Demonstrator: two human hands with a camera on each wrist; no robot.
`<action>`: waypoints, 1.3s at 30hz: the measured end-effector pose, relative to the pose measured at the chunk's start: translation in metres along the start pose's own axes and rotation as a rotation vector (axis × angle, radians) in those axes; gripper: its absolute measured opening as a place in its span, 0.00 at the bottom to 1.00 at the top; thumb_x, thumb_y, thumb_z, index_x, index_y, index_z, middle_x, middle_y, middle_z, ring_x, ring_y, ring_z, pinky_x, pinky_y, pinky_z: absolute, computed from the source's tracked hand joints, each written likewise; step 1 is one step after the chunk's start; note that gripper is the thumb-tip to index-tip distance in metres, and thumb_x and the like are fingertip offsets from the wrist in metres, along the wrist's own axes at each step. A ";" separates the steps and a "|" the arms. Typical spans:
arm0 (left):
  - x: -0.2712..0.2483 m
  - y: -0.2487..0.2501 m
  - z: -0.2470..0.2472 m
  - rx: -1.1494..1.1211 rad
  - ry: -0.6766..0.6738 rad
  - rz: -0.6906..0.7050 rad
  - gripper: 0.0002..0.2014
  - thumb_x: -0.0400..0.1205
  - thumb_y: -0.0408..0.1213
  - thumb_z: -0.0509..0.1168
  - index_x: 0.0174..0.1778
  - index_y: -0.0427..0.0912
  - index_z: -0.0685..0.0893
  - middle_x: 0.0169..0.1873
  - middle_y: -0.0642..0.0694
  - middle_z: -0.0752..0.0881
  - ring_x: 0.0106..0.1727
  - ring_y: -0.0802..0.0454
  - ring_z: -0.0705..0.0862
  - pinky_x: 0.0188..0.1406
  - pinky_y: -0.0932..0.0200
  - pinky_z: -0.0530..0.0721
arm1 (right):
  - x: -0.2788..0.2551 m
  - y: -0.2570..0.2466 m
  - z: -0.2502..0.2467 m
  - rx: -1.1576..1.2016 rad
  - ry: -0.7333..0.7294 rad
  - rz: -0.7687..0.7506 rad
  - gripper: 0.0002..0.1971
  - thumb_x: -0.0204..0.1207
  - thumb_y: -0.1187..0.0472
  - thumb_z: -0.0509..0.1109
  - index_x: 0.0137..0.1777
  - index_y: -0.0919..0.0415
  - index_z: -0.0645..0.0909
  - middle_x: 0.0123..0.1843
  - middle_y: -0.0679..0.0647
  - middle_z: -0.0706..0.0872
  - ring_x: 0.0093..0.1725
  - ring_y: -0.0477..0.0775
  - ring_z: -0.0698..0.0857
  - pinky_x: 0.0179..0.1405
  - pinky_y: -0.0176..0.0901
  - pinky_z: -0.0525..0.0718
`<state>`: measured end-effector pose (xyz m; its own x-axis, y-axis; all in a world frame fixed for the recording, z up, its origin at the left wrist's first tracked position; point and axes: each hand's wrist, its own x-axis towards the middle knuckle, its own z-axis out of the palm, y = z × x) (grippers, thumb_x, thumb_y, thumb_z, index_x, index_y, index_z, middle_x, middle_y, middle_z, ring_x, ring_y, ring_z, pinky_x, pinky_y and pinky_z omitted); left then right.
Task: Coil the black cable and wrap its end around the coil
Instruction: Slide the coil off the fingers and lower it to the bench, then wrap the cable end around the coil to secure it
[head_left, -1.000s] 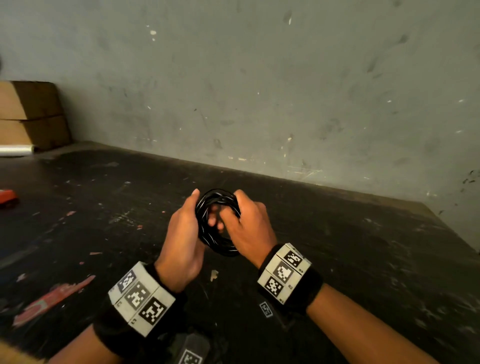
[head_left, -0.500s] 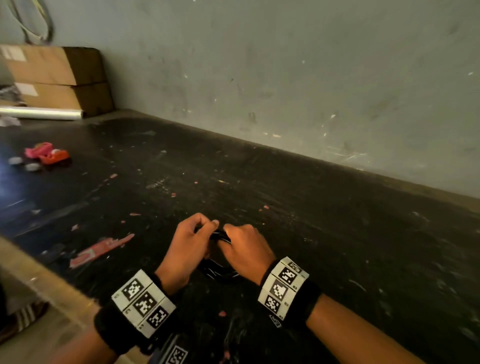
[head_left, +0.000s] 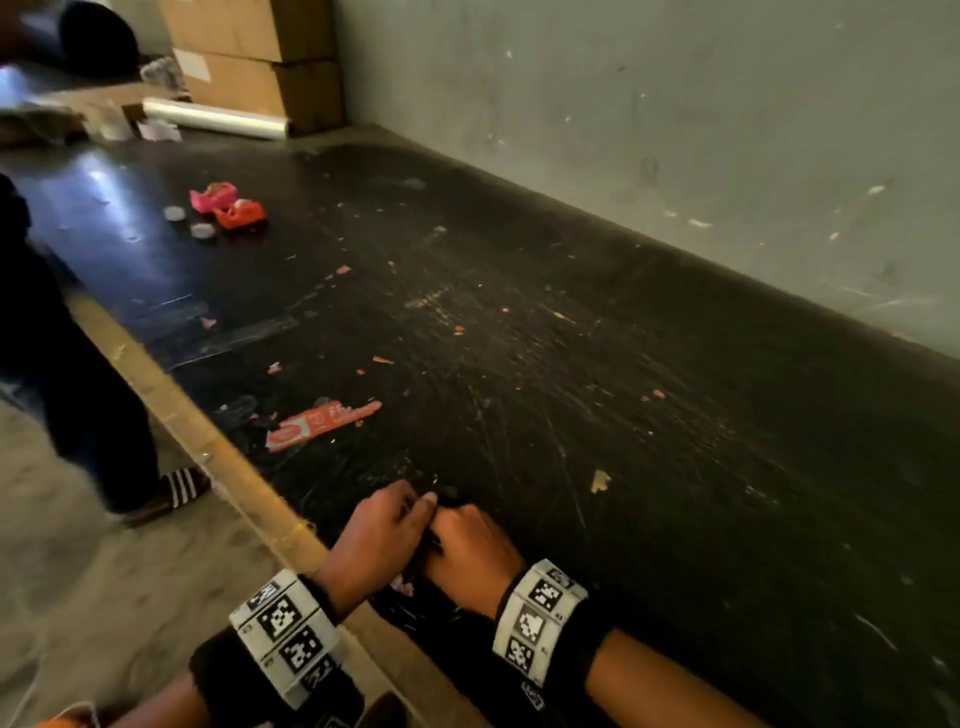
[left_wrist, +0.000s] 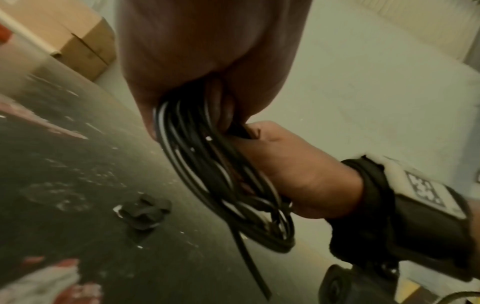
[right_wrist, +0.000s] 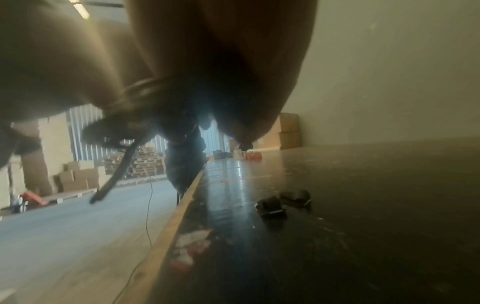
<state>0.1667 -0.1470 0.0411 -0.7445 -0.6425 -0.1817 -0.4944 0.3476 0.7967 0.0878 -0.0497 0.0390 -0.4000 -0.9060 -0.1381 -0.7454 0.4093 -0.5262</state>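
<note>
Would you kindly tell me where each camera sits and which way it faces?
Head: above, looking down on the black table; shows left hand and right hand.
Left wrist: looks along the palm at the black cable; right hand's grip shows.
Right wrist: low over the table, facing along its edge; dark fingers show.
Shared: both wrist views catch the cable's loose end.

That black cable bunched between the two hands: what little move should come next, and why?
Probably the right hand should catch the loose tail and pass it once around the bundle. In the left wrist view the glossy black cable already sits in several loops, gripped by both the left hand and the right, while one free end hangs below the coil, not yet wrapped around it.
</note>
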 end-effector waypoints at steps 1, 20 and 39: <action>0.006 -0.004 -0.007 -0.001 0.035 0.008 0.13 0.80 0.43 0.65 0.32 0.42 0.80 0.27 0.46 0.84 0.31 0.48 0.82 0.32 0.54 0.79 | 0.009 0.000 0.001 0.061 -0.035 -0.011 0.15 0.73 0.54 0.66 0.56 0.60 0.83 0.53 0.64 0.89 0.53 0.65 0.88 0.49 0.56 0.87; 0.113 -0.046 -0.069 -0.173 -0.154 0.080 0.14 0.72 0.34 0.72 0.22 0.48 0.78 0.19 0.52 0.80 0.25 0.59 0.78 0.32 0.59 0.77 | 0.089 0.052 0.007 -0.325 -0.112 0.280 0.12 0.79 0.58 0.64 0.58 0.61 0.83 0.59 0.59 0.82 0.57 0.64 0.84 0.55 0.54 0.83; 0.114 0.039 -0.015 -0.323 -0.551 0.516 0.12 0.77 0.30 0.68 0.26 0.41 0.84 0.22 0.50 0.81 0.27 0.60 0.77 0.31 0.61 0.75 | 0.020 0.010 -0.076 0.046 0.509 0.275 0.07 0.73 0.64 0.72 0.49 0.62 0.88 0.43 0.56 0.88 0.41 0.52 0.88 0.44 0.49 0.87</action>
<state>0.0695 -0.2171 0.0601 -0.9980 0.0013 0.0634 0.0618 0.2402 0.9688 0.0320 -0.0552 0.0943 -0.7903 -0.5965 0.1402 -0.5584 0.6067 -0.5658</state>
